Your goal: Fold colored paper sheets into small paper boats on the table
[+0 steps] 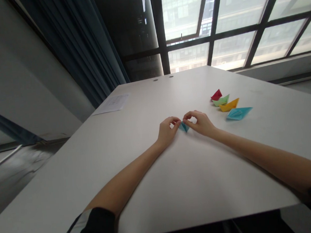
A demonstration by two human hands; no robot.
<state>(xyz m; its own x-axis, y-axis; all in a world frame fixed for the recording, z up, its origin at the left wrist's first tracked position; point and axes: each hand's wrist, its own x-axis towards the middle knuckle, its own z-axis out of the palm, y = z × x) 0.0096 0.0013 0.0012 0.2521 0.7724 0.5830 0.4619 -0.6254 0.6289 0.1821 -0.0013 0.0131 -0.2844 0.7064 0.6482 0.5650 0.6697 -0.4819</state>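
Between my two hands is a small piece of folded blue paper (184, 127), its lower point towards me just above the tabletop. My left hand (169, 129) pinches its upper left part between thumb and fingertips. From the other side my right hand (199, 122) pinches the upper right part, and the two sets of fingertips nearly meet. The fingers cover the paper's top edge. To the right of my right hand lies a light blue paper boat (239, 113). Beyond it sit a yellow paper boat (229, 105), a green one (221, 101) and a red one (216, 95).
The white table (151, 189) spreads out on all sides of my hands. A printed sheet (112, 103) lies near its left edge. Two round grommets (155, 80) show at the far edge. Behind stand a blue curtain (84, 46) and framed windows (188, 55).
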